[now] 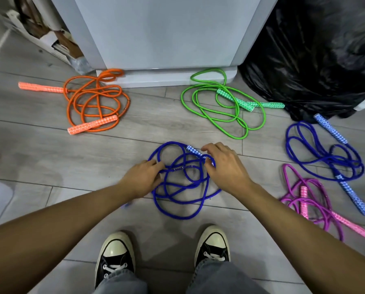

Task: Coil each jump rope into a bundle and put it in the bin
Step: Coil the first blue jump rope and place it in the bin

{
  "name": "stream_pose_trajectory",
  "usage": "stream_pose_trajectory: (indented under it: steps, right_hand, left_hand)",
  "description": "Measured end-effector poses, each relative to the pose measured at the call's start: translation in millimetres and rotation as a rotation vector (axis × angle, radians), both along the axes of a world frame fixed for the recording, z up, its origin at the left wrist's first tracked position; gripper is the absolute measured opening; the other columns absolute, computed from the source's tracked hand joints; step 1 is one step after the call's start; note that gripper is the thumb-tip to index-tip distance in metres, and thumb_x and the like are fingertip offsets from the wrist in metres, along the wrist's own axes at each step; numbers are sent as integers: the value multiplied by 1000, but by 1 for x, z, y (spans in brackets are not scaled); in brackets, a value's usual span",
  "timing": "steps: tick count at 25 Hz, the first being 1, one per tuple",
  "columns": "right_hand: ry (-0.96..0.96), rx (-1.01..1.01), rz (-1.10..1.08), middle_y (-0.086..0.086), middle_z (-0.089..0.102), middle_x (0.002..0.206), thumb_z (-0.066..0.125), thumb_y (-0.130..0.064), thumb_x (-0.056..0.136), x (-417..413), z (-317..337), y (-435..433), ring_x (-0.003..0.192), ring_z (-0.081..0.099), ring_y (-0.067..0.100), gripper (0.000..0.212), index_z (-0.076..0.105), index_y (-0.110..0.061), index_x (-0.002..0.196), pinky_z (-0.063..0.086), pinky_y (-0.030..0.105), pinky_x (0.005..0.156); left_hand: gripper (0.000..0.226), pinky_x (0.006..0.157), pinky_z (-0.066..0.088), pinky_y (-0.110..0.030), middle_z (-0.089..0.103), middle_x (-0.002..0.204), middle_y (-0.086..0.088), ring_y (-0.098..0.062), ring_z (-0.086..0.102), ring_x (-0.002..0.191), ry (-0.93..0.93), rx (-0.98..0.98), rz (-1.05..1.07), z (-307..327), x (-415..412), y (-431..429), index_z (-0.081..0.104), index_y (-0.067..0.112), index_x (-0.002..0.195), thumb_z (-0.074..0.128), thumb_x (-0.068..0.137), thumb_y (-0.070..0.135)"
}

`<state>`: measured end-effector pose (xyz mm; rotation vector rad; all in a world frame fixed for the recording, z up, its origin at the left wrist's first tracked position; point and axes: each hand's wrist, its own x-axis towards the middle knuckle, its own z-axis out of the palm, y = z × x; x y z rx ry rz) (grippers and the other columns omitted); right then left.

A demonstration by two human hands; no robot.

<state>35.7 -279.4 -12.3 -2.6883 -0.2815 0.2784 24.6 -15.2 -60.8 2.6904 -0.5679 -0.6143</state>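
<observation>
Black shoes [115, 257] stand on the gray floor [39, 155]. Far left lies an orange rope [99, 98]. The left hand [142, 179] pinches a strand of the blue rope [181, 168], which lies in loose loops just past the shoes. The right hand [226, 166] curls round a loop by its handle. A green rope [233, 99], another blue rope [330, 160] and a pink rope [303, 200] lie further right.
</observation>
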Motion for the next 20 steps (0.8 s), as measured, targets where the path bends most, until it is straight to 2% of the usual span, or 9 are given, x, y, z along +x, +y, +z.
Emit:
stream_pose_trajectory:
  steps: [4, 6, 9, 10, 12, 14, 16, 18, 20]
  right_hand:
    - [213, 200, 91, -3, 62, 125, 62, -23, 85, 10, 41, 29, 116, 59, 19, 48, 55, -30, 131, 47, 40, 101]
    - [345, 363, 120, -5, 68, 122, 64, -26, 83, 13, 67, 48, 115, 63, 15, 45, 59, -35, 127, 50, 38, 101]
    - [335, 503, 96, 1, 72, 80, 64, -28, 90, 18, 103, 63, 74, 69, 24, 5, 68, -31, 90, 55, 45, 74]
    - [302, 516, 86, 1, 67, 70, 63, -25, 94, 19, 118, 64, 64, 65, 21, 12, 68, -27, 83, 53, 41, 67]
    - [274, 531, 74, -1, 59, 58, 59, -21, 100, 18, 146, 59, 57, 62, 16, 22, 70, -20, 81, 52, 37, 63]
    - [277, 511, 68, 9, 57, 57, 56, -24, 102, 16, 173, 50, 54, 63, 16, 27, 71, -15, 81, 52, 36, 63]
    - [296, 451, 110, 13, 63, 66, 56, -31, 103, 11, 204, 41, 59, 63, 12, 35, 72, -15, 77, 50, 31, 65]
    - [267, 376, 168, -3, 69, 79, 59, -35, 101, 8, 237, 40, 75, 64, 6, 36, 76, -18, 75, 48, 24, 74]
    - [249, 470, 174, -8, 71, 81, 61, -29, 100, 4, 277, 50, 85, 65, 4, 28, 77, -16, 81, 47, 23, 86]
  left_hand:
    - [6, 72, 46, -34, 64, 88, -2, -21, 57, 79, 133, -293, 110, 81, 12, -2, 61, 18, 95, 58, 90, 19]
    - [9, 65, 44, -28, 63, 74, 4, -14, 56, 70, 131, -398, 214, 123, 16, -5, 62, 22, 86, 56, 89, 16]
    - [21, 64, 45, -32, 58, 61, 6, -14, 55, 62, 174, -564, 348, 179, 21, -8, 62, 20, 72, 46, 85, 15]
    - [22, 63, 45, -33, 55, 59, 7, -14, 52, 61, 172, -604, 385, 197, 21, -6, 60, 18, 69, 44, 84, 18]
    - [25, 59, 46, -34, 49, 57, 9, -13, 47, 60, 140, -648, 434, 231, 21, 0, 58, 17, 67, 46, 85, 28]
    - [32, 56, 46, -32, 49, 62, 2, -16, 49, 59, 35, -599, 385, 262, 19, 10, 57, 18, 69, 49, 97, 32]
    - [35, 53, 45, -27, 51, 63, -2, -16, 51, 55, -72, -571, 375, 291, 15, 21, 58, 18, 73, 46, 103, 31]
    - [33, 54, 45, -24, 54, 60, -3, -13, 53, 51, -54, -622, 392, 320, 10, 26, 63, 15, 78, 47, 103, 28]
    - [31, 57, 45, -21, 55, 56, -3, -11, 53, 51, 12, -654, 341, 351, 2, 23, 68, 9, 86, 47, 104, 23]
